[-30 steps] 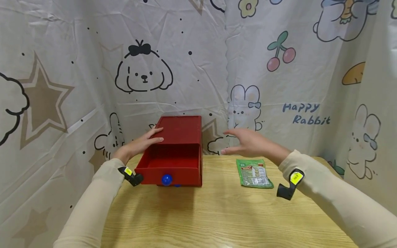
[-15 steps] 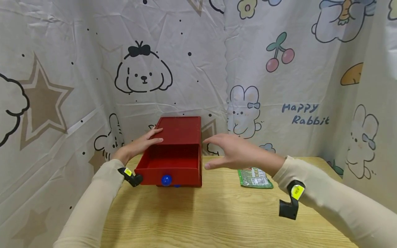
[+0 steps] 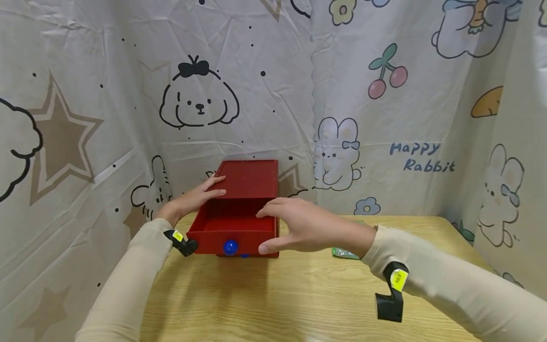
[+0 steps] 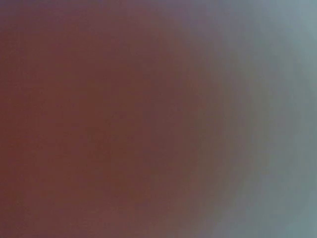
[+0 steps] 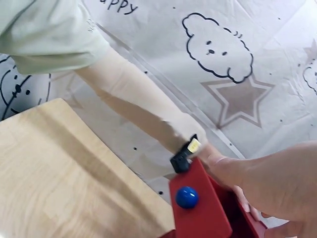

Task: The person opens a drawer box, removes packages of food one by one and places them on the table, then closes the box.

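A red drawer box (image 3: 249, 178) stands on the table, its top drawer (image 3: 209, 242) pulled out toward me. The drawer's front carries a blue round knob (image 3: 231, 247), and its inside shows bare red. My left hand (image 3: 194, 199) rests on the box's top left edge with fingers spread. In front of the drawer's right side hangs my right hand (image 3: 305, 224), thumb and fingers apart, holding nothing. The right wrist view shows the drawer front (image 5: 200, 208) just beyond that hand. The left wrist view is only a reddish blur.
A green packet (image 3: 344, 253) lies on the wooden table (image 3: 299, 294), mostly hidden behind my right forearm. Part of a second blue knob (image 3: 244, 255) shows beneath the open drawer. A printed curtain (image 3: 273, 95) closes off the back and sides.
My right hand has moved left and down, from above the green packet to the drawer's right side, its forearm covering most of the packet. My left hand and the drawer box stay put.
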A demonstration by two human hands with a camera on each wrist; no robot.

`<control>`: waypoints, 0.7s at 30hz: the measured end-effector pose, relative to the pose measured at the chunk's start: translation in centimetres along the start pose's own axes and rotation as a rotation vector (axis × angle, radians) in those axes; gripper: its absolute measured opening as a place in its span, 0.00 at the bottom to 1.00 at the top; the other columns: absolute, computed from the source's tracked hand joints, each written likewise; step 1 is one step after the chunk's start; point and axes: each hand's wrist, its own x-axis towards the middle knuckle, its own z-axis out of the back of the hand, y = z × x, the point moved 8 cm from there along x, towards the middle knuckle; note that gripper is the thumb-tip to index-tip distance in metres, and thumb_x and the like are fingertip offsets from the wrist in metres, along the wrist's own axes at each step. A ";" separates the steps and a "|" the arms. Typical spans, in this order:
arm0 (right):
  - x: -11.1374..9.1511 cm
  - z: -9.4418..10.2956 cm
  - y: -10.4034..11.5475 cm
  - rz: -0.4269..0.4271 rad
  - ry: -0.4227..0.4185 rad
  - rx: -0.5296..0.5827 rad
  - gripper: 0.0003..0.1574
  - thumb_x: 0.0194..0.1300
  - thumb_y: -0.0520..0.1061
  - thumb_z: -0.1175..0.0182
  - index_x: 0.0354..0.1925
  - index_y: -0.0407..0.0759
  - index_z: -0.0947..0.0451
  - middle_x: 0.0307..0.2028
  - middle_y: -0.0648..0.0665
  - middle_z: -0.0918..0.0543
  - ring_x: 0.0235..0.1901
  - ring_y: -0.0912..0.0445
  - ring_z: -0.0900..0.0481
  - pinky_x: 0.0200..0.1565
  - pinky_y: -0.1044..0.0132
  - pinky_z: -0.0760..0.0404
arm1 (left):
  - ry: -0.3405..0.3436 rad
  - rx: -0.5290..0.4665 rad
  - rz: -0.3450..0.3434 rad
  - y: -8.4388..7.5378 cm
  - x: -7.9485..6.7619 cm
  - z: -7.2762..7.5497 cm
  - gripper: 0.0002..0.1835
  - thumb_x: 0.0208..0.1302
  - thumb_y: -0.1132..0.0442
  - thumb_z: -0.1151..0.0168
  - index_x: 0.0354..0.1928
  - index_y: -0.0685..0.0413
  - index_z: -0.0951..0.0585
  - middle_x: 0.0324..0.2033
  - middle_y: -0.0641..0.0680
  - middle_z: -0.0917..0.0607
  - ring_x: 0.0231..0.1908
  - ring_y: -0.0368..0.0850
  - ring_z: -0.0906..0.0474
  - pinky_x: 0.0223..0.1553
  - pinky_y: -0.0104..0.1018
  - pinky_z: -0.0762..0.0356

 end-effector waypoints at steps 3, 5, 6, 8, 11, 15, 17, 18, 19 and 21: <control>0.2 -0.5 1.0 0.055 -0.025 0.026 0.38 0.66 0.66 0.32 0.65 0.46 0.21 0.67 0.47 0.24 0.65 0.50 0.27 0.64 0.53 0.27 | 0.004 -0.004 -0.006 0.1 0.0 0.0 0.42 0.78 0.43 0.47 0.84 0.46 0.51 0.81 0.59 0.66 0.77 0.67 0.59 0.71 0.69 0.49; 0.3 -0.8 1.7 0.101 -0.050 0.057 0.35 0.67 0.64 0.32 0.63 0.46 0.20 0.66 0.47 0.24 0.65 0.51 0.27 0.64 0.54 0.26 | 0.004 -0.007 -0.006 0.1 0.0 0.0 0.42 0.78 0.44 0.47 0.84 0.47 0.51 0.81 0.60 0.65 0.76 0.68 0.56 0.70 0.69 0.48; 0.4 -1.0 2.0 0.124 -0.064 0.072 0.34 0.68 0.64 0.33 0.63 0.46 0.19 0.65 0.47 0.23 0.64 0.52 0.27 0.63 0.54 0.26 | 0.003 -0.007 -0.005 0.2 0.0 0.1 0.42 0.78 0.44 0.47 0.84 0.47 0.52 0.81 0.60 0.65 0.76 0.68 0.55 0.70 0.69 0.47; 0.6 -1.4 2.6 0.162 -0.084 0.101 0.31 0.69 0.62 0.33 0.61 0.46 0.18 0.63 0.48 0.22 0.63 0.54 0.26 0.63 0.56 0.26 | 0.001 -0.006 -0.005 0.2 0.0 0.1 0.42 0.78 0.44 0.47 0.84 0.47 0.52 0.81 0.60 0.64 0.76 0.69 0.54 0.70 0.69 0.47; 0.9 -2.1 3.1 0.187 -0.111 0.163 0.26 0.71 0.61 0.35 0.56 0.47 0.16 0.57 0.52 0.19 0.58 0.57 0.23 0.60 0.59 0.24 | 0.000 -0.002 -0.008 0.1 0.0 0.1 0.42 0.77 0.44 0.47 0.84 0.47 0.51 0.81 0.60 0.64 0.76 0.68 0.54 0.70 0.69 0.46; 1.3 -2.9 2.9 0.126 -0.116 0.351 0.18 0.73 0.60 0.37 0.50 0.50 0.14 0.46 0.60 0.16 0.46 0.59 0.20 0.48 0.61 0.19 | -0.001 -0.001 -0.009 0.0 -0.1 0.1 0.42 0.77 0.43 0.46 0.84 0.45 0.51 0.82 0.59 0.63 0.76 0.67 0.54 0.70 0.69 0.47; 1.4 -3.5 2.7 0.067 -0.095 0.475 0.15 0.74 0.58 0.38 0.48 0.52 0.13 0.41 0.60 0.15 0.42 0.59 0.19 0.44 0.61 0.19 | -0.004 0.003 -0.004 0.0 -0.1 0.1 0.42 0.77 0.43 0.46 0.84 0.45 0.51 0.82 0.59 0.62 0.76 0.67 0.54 0.70 0.69 0.48; 1.4 -3.9 2.6 0.035 -0.076 0.543 0.14 0.75 0.58 0.38 0.46 0.52 0.13 0.39 0.59 0.14 0.41 0.58 0.19 0.43 0.61 0.19 | -0.005 0.004 -0.003 0.0 -0.1 0.1 0.42 0.76 0.42 0.46 0.84 0.45 0.51 0.82 0.59 0.62 0.76 0.67 0.55 0.70 0.69 0.49; 1.4 -4.4 2.5 -0.002 -0.051 0.609 0.14 0.75 0.58 0.39 0.46 0.52 0.13 0.38 0.58 0.14 0.40 0.57 0.18 0.42 0.61 0.19 | -0.007 0.011 -0.003 0.0 -0.1 0.1 0.42 0.77 0.42 0.46 0.84 0.44 0.50 0.82 0.59 0.62 0.76 0.67 0.56 0.71 0.70 0.50; 1.2 -5.7 2.2 -0.077 0.002 0.739 0.15 0.77 0.57 0.40 0.45 0.50 0.13 0.38 0.54 0.14 0.39 0.54 0.17 0.40 0.61 0.19 | -0.010 0.027 -0.007 0.0 -0.1 0.2 0.42 0.77 0.42 0.46 0.84 0.45 0.50 0.82 0.59 0.63 0.77 0.66 0.59 0.71 0.70 0.52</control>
